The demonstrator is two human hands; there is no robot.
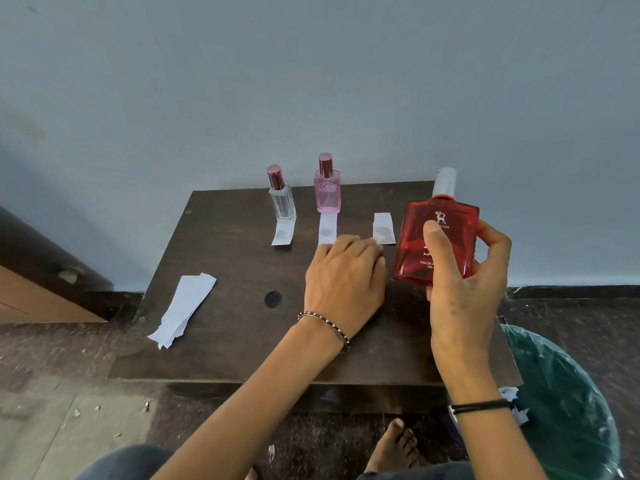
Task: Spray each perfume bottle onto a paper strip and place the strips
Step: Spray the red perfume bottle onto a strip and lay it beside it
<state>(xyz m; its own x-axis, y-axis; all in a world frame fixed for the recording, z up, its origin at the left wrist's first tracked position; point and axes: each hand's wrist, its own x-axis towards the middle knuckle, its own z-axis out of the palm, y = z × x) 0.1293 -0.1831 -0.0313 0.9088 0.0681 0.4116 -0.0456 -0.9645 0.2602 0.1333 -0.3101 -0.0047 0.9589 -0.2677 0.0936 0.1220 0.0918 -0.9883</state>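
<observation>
My right hand [464,282] grips a red perfume bottle [446,240] with a silver cap, held upright above the table's right side. My left hand [346,271] rests on the dark wooden table [242,341], its fingertips touching the near end of a damp paper strip [383,228]. A clear bottle [282,197] and a pink bottle [327,190], both with rose caps, stand at the back. In front of each lies a strip with a wet spot: one [284,232] by the clear bottle, one [327,230] by the pink one.
A pile of unused paper strips [183,306] lies at the table's left front. A bin with a green liner [568,403] stands on the floor at the right, beside the table. A grey wall runs right behind the bottles. My bare foot [394,445] is below the table.
</observation>
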